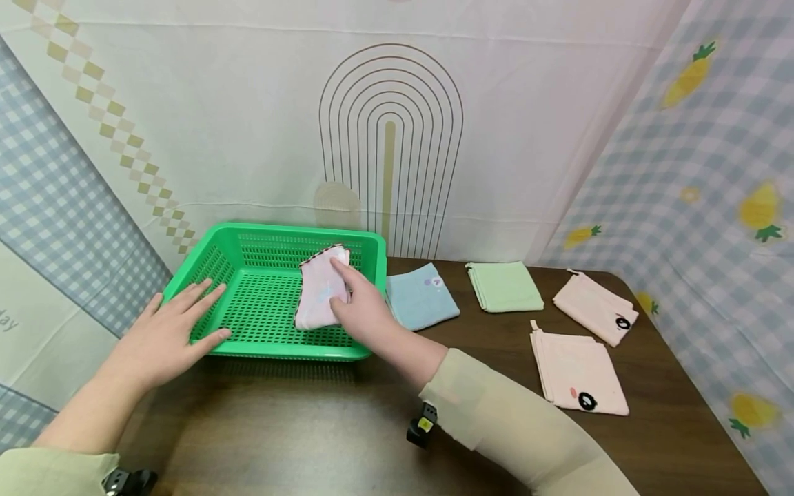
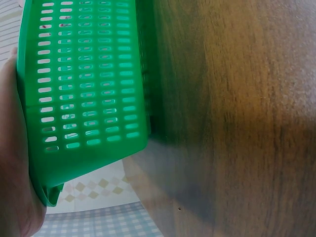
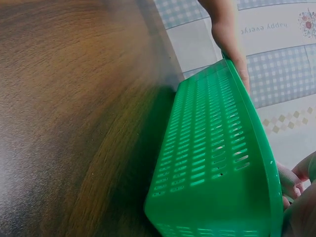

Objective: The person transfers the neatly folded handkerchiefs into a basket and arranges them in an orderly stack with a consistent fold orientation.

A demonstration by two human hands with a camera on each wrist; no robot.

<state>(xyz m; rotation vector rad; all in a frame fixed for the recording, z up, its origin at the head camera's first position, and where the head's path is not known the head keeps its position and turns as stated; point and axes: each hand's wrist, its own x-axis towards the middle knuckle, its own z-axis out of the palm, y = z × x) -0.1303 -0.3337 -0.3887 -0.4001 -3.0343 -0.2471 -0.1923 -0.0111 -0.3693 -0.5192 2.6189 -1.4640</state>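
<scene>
In the head view, my right hand (image 1: 366, 306) is over the right end of a green plastic basket (image 1: 291, 350), pinching a small folded pale pink towel (image 1: 319, 293) with a dark striped edge. The towel is inside the basket's walls, toward the right end. My left hand (image 1: 170, 331) rests on the basket's front left corner, fingers straight and spread over the rim. The left wrist view shows the slotted front wall (image 2: 84, 89) with part of that hand along the rim. In the right wrist view, the basket wall mostly hides the right fingers.
Right of the basket lie a folded blue towel (image 1: 418, 300), a green towel (image 1: 505, 288) and two pale pink towels, one farther back (image 1: 592, 303) and one nearer (image 1: 579, 368). The dark wooden table (image 1: 279, 427) ends at patterned cloth hung behind and at both sides.
</scene>
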